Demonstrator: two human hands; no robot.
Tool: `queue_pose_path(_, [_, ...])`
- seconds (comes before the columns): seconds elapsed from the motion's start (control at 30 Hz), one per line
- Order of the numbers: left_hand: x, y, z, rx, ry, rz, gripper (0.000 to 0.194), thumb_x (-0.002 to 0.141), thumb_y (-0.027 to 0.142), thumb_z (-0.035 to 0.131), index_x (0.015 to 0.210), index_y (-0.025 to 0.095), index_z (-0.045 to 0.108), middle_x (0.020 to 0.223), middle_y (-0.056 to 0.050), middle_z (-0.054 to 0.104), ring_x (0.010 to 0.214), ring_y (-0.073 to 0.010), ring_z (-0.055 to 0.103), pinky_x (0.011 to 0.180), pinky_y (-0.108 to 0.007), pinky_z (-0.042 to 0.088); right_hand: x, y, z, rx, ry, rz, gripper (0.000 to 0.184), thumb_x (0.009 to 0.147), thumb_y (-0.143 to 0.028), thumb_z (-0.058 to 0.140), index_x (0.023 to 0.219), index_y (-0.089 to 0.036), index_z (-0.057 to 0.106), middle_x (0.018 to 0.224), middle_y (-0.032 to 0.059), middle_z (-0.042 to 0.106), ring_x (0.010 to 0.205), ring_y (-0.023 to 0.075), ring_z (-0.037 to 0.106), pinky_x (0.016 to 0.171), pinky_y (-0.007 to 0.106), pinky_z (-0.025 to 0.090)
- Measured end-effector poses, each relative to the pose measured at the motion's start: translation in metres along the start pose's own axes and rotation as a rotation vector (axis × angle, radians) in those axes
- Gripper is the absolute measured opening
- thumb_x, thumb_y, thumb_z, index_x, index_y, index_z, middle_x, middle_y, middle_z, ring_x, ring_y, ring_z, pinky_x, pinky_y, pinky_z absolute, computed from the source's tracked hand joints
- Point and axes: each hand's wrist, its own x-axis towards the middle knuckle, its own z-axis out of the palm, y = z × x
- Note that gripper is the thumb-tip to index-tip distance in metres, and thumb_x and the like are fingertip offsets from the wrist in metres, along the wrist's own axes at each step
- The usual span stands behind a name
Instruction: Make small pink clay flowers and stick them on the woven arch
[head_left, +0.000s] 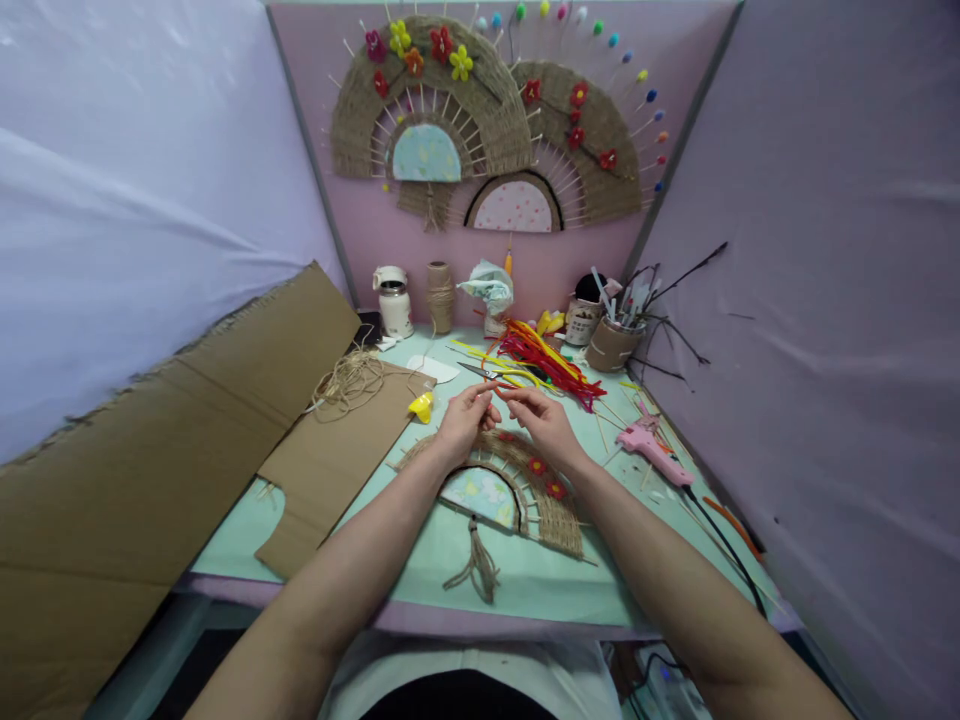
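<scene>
Over a twine-woven fan [559, 515] on the table, my left hand [466, 420] and my right hand [541, 420] come together, fingertips close to each other. A thin orange pipe cleaner [501, 386] runs between them, pinched by the fingers of both. Red flowers [553, 488] decorate the fan, its half-round centre [480, 494] is pale blue patterned, and a twine tassel [474, 570] hangs toward me. My forearms and hands cover parts of the fan. Just beyond the fingertips lie scissors [480, 371] with yellow handles.
A bundle of red and yellow pipe cleaners [551, 365] lies behind my hands. To the right rests a pink glue gun [656, 450] with its cord. Cardboard [345, 440] with loose twine [349, 385] lies left. A jar [394, 305], twine spool [440, 297] and twig holder [615, 345] stand behind.
</scene>
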Motion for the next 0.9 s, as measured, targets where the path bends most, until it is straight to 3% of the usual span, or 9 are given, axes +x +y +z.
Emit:
queue_pose_path(0.13, [0.0,-0.001,0.016,0.054,0.033,0.024,0.054,0.077,0.042,0.068,0.119,0.012,0.055,0.051,0.007,0.053,0.044,-0.0059,0.045,0.045,-0.018,0.031,0.001,0.0,0.0,-0.028,-0.033,-0.071,0.021,0.08,-0.041,0.064,0.087,-0.023,0.073,0.087,0.004,0.068,0.086,0.0195,0.061,0.081,0.035,0.047])
queue_pose_path(0.27, [0.002,-0.003,0.025,0.021,0.1,-0.024,0.046,0.079,0.048,0.066,0.109,0.015,0.056,0.052,0.006,0.051,0.045,-0.0071,0.046,0.045,-0.018,0.031,0.001,-0.001,-0.001,-0.014,0.013,-0.078,0.021,0.078,-0.042,0.066,0.075,-0.023,0.072,0.077,0.0033,0.067,0.078,0.0199,0.061,0.075,0.034,0.048])
queue_pose_path(0.37, [0.002,0.001,0.027,-0.206,0.146,-0.138,0.049,0.083,0.063,0.05,0.103,0.018,0.055,0.072,-0.002,0.062,0.06,-0.0108,0.057,0.053,-0.021,0.042,-0.002,-0.004,0.001,-0.037,0.064,-0.13,0.016,0.079,-0.039,0.066,0.078,-0.024,0.072,0.082,0.0036,0.067,0.078,0.0199,0.061,0.073,0.034,0.048])
queue_pose_path(0.47, [-0.001,0.006,0.024,-0.469,0.053,-0.262,0.066,0.081,0.077,0.032,0.107,0.019,0.052,0.097,-0.011,0.066,0.08,-0.0185,0.064,0.065,-0.03,0.05,-0.008,-0.005,0.006,-0.118,0.015,-0.242,0.012,0.082,-0.034,0.064,0.08,-0.026,0.072,0.084,0.004,0.067,0.082,0.0206,0.06,0.076,0.036,0.049])
queue_pose_path(0.63, [-0.007,0.01,0.012,-0.64,0.014,-0.302,0.08,0.079,0.081,0.015,0.117,0.019,0.048,0.113,-0.017,0.062,0.097,-0.0274,0.064,0.077,-0.045,0.052,-0.013,-0.001,0.013,-0.371,-0.156,-0.432,0.021,0.09,-0.032,0.054,0.099,-0.029,0.072,0.096,0.0069,0.065,0.094,0.0235,0.057,0.087,0.043,0.047])
queue_pose_path(0.8, [-0.008,0.007,0.01,-0.703,0.053,-0.291,0.076,0.079,0.081,0.02,0.114,0.02,0.049,0.113,-0.016,0.063,0.099,-0.0283,0.063,0.082,-0.048,0.051,-0.015,0.0,0.013,-0.559,-0.217,-0.494,0.036,0.092,-0.035,0.048,0.126,-0.028,0.061,0.122,0.011,0.055,0.111,0.0277,0.047,0.096,0.048,0.041])
queue_pose_path(0.9, [-0.006,0.006,0.009,-0.744,0.042,-0.323,0.078,0.078,0.081,0.021,0.115,0.018,0.049,0.114,-0.018,0.063,0.102,-0.0288,0.063,0.085,-0.047,0.051,-0.016,-0.002,0.013,-0.616,-0.26,-0.543,0.038,0.093,-0.037,0.047,0.127,-0.026,0.061,0.129,0.0116,0.051,0.116,0.0284,0.044,0.1,0.049,0.038])
